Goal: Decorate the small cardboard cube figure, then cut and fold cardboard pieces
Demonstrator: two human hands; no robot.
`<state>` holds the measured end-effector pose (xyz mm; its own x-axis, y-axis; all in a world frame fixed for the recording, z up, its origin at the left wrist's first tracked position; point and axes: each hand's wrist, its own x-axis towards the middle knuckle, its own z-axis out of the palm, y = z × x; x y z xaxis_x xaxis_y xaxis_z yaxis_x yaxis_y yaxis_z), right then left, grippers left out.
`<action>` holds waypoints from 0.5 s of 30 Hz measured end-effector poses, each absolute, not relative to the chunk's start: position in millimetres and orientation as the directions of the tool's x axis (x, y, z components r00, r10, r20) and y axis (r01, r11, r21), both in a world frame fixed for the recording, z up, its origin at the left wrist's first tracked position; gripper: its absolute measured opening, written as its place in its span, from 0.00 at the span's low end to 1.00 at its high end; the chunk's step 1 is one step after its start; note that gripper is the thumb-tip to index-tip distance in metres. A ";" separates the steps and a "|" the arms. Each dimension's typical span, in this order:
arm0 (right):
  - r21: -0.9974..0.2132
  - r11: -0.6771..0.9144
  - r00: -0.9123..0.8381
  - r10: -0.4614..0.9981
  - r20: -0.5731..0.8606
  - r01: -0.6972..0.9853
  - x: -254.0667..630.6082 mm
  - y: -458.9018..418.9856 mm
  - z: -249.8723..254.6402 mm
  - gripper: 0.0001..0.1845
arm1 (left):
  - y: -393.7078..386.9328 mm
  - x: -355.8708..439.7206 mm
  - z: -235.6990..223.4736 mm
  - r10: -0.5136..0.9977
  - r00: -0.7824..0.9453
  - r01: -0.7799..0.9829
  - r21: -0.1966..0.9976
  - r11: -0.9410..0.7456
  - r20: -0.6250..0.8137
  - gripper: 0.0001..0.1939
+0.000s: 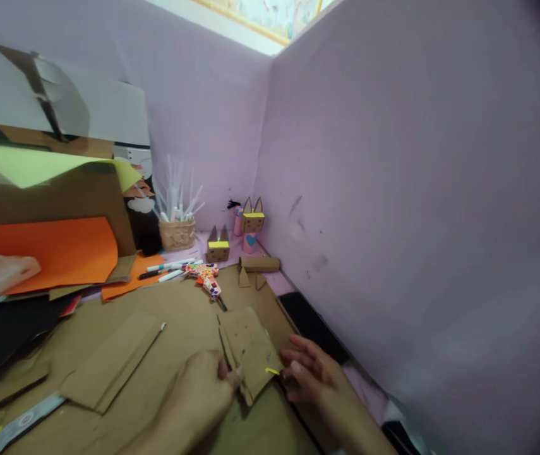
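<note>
Near the front of the table, a folded piece of brown cardboard (248,344) is tilted up, with small dark marks on its face. My left hand (201,385) pinches its left edge between thumb and fingers. To its right, my right hand (314,379) has its fingers apart, beside the cardboard's lower right corner; whether a fingertip touches it I cannot tell. A small yellow strip (272,371) shows at that corner. Left of my left hand lies another folded cardboard piece (118,360).
Scissors (28,420) lie at lower left. Markers (170,268), a patterned glue gun (206,278), a cardboard roll (260,264), cat-eared boxes (218,251) and a basket of glue sticks (177,234) stand behind. A black phone-like slab (312,325) lies along the right wall.
</note>
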<state>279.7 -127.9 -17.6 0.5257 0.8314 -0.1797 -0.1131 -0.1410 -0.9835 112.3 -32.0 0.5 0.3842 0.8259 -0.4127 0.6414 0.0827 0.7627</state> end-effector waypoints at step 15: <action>-0.037 -0.225 0.197 0.748 0.634 0.974 335.1 -171.8 -42.6 0.16 | -16.5 121.8 5.6 0.732 0.245 0.558 0.710 0.430 -0.636 0.29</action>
